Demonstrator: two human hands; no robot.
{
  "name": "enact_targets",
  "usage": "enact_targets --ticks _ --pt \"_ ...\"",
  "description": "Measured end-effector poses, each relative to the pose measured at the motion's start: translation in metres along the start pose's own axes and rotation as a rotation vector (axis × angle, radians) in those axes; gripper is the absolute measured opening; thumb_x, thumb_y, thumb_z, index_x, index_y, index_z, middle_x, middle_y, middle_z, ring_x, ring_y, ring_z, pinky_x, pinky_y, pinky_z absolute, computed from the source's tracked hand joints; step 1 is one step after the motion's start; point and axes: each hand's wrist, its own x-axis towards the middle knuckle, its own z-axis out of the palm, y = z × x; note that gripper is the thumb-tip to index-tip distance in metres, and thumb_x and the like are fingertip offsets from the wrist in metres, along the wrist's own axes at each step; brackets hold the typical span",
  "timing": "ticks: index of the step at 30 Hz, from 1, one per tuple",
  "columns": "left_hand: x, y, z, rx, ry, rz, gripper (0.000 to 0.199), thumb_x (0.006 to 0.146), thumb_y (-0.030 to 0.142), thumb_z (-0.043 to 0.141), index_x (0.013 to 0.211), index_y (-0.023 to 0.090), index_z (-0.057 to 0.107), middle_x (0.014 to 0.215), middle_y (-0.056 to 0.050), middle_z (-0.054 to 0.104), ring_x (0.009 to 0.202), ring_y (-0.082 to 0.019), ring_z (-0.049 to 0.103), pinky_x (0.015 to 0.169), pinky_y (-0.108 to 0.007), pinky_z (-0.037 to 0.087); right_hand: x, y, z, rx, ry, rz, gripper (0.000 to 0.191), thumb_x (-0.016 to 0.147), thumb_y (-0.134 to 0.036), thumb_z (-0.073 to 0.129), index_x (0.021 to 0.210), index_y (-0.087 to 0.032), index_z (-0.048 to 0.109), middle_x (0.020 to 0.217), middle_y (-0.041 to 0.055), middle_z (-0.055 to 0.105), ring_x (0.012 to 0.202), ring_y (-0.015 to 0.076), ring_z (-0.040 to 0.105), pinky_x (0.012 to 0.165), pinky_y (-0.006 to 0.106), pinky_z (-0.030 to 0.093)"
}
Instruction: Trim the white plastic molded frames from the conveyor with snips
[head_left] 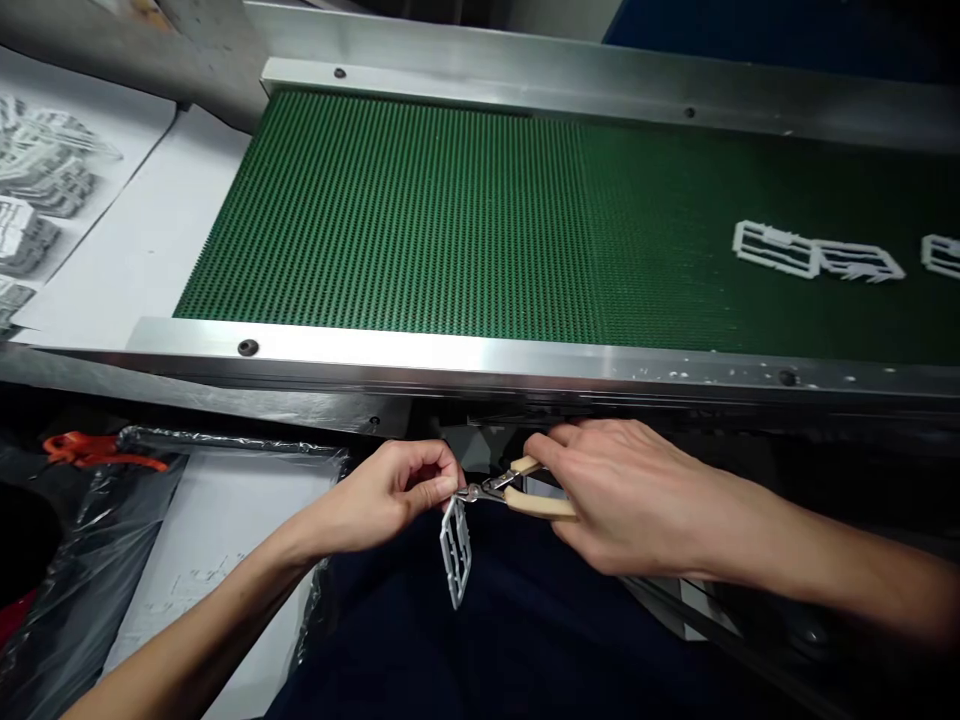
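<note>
Left hand pinched frame top; right hand squeezed cutters there. Frame judged light, thin, brittle; grip by edge.

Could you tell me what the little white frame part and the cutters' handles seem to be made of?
The small white lattice frame part looks like matte moulded plastic, judging by its thin, even ribs. The beige-handled cutters seem to have smooth plastic or rubber grips over shiny metal tips.

On the green belt lie two white plastic frames, and a third shows partly at its right end. Below the belt there are two hands, one pair of pliers and one more white frame. Left of the belt is one pile of grey parts, too many to count.
</note>
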Motion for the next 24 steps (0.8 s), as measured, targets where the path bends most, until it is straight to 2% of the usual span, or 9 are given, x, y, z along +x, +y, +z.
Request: enact_targets --ticks 9,19,24 --pt "0.012 0.007 -0.002 0.05 -0.08 -0.005 0.03 0.087 0.044 0.045 0.075 0.016 0.05 0.07 0.002 0.046 0.064 -0.011 0.038 0.059 -0.025 0.031 0.0 0.004 -0.009 0.006 0.009 0.004 0.009 0.061 -0.019 0.058 0.068 -0.02 0.053 0.055 0.0035 0.055 0.047 0.0181 0.051 0.045 0.027 0.023" --pt "0.018 0.007 -0.001 0.105 -0.138 0.003 0.031 0.088 0.044 0.043 0.075 0.017 0.049 0.07 0.002 0.047 0.064 -0.011 0.038 0.058 -0.025 0.03 -0.008 0.006 -0.005 0.054 -0.027 0.079 0.012 0.061 -0.022 0.058 0.073 -0.02 0.057 0.06 0.0052 0.058 0.053 0.0202 0.055 0.047 0.028 0.026" --pt "0.018 0.007 -0.002 0.126 -0.162 0.009 0.028 0.088 0.04 0.044 0.074 0.017 0.048 0.069 0.002 0.047 0.063 -0.011 0.039 0.057 -0.025 0.029 -0.007 0.002 -0.014 0.024 -0.121 0.057 0.013 0.065 -0.025 0.052 0.076 -0.019 0.057 0.062 0.0044 0.058 0.055 0.0201 0.056 0.048 0.027 0.03"
